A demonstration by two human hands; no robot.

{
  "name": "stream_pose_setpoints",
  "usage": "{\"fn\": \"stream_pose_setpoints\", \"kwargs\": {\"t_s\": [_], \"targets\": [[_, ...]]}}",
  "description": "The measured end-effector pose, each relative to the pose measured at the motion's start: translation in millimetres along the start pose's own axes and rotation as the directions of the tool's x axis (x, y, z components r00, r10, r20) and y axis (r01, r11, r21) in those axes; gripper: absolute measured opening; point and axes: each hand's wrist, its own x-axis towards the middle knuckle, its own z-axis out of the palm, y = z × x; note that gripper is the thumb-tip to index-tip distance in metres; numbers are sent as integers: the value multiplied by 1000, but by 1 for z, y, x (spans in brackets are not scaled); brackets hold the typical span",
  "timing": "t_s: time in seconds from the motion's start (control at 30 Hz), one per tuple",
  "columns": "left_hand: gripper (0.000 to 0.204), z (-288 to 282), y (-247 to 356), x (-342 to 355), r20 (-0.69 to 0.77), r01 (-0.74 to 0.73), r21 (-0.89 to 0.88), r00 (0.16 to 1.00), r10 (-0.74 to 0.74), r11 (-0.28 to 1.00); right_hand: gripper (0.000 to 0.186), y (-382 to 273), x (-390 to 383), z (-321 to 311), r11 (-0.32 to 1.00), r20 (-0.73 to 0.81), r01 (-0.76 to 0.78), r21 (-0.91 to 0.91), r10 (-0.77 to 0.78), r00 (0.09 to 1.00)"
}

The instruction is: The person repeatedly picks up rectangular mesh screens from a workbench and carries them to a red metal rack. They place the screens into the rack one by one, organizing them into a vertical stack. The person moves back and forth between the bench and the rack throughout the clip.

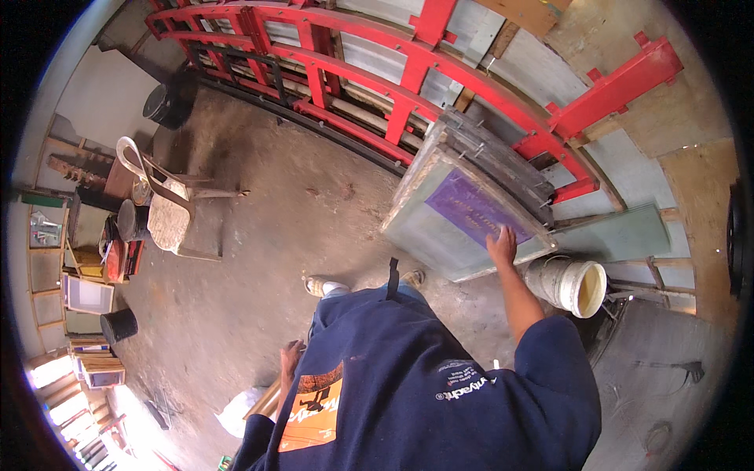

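Note:
My right hand (503, 245) reaches out to a wood-framed screen (471, 212) with pale green mesh and a purple panel (481, 208). Its fingers are stretched out and lie on or just over the lower right part of the purple panel. Behind this screen, several more grey-edged frames (503, 161) lean in a stack. My left hand (291, 357) hangs low by my side, partly hidden by my dark blue shirt; its finger shape is too small to read. A yellowish wooden piece (268, 402) shows below it, and whether my hand touches it is unclear.
A white bucket (577, 286) lies tilted right of the screen. Red metal frames (408, 71) line the far wall. A dirty plastic chair (169, 208) stands left, near black buckets (161, 106) and stacked frames (98, 365). A glass-like sheet (628, 234) leans at right.

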Motion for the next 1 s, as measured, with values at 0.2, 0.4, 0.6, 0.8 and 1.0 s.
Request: {"fn": "stream_pose_setpoints", "kwargs": {"t_s": [0.2,0.4,0.6,0.8,1.0], "targets": [[40,-114,-109,52,7,-468,344,868,496,814,61,-55,-125,117,875,471,-417,-246,484,737],[40,-232,-112,38,-352,-18,-562,910,-219,827,30,-254,-145,227,989,562,-46,-140,118,819],[43,-260,-168,32,-480,-107,-779,736,-477,618,23,-592,-123,239,873,647,213,438,-471,599],[46,-128,-263,6,-323,99,-902,487,-811,419,18,-842,-177,289,647,789,753,120,-522,323],[32,-93,-256,-21,305,-76,-939,271,-913,-336,23,-1032,-323,433,558,888,823,104,-425,176]]}}
